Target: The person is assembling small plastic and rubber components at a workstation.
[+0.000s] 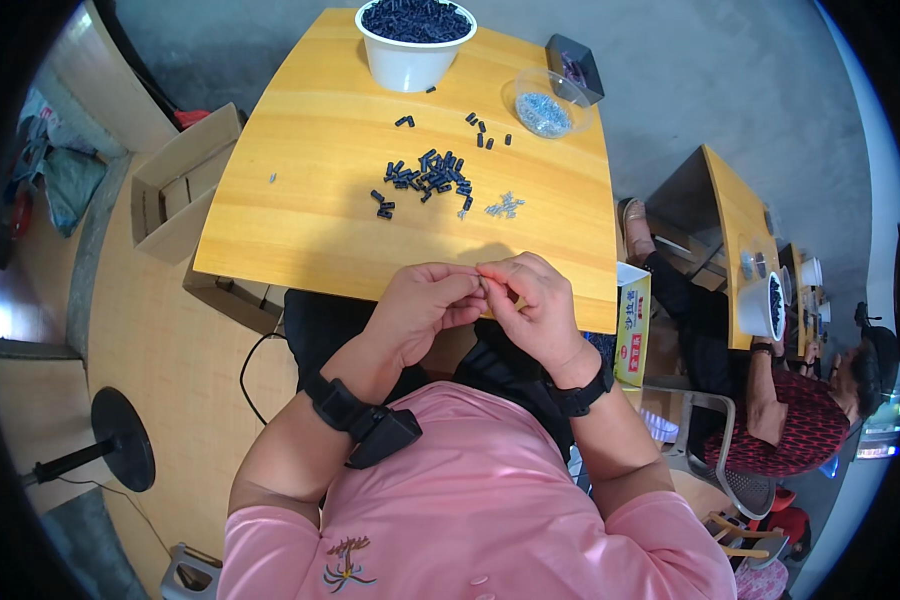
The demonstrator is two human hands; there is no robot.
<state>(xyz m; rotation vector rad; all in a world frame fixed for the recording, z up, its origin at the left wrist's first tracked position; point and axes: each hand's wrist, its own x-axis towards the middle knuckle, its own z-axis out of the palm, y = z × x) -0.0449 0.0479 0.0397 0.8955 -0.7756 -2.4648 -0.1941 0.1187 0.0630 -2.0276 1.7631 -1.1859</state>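
Observation:
My left hand (432,300) and my right hand (532,296) meet at the near edge of the wooden table (310,190). The thumb and fingers of both are closed in a pinch, tip to tip. Whatever sits between them is too small and too covered to make out. Just beyond lies a loose pile of short black plastic pieces (435,174). To its right is a little heap of small silvery metal pieces (506,206). A few more black pieces (480,130) are scattered farther back.
A white bucket (407,66) heaped with black pieces stands at the far edge. Right of it are a clear bowl (544,112) of small silvery parts and a dark box (576,68). Cardboard boxes (185,185) flank the table's left. Another person (770,400) sits at a table on the right.

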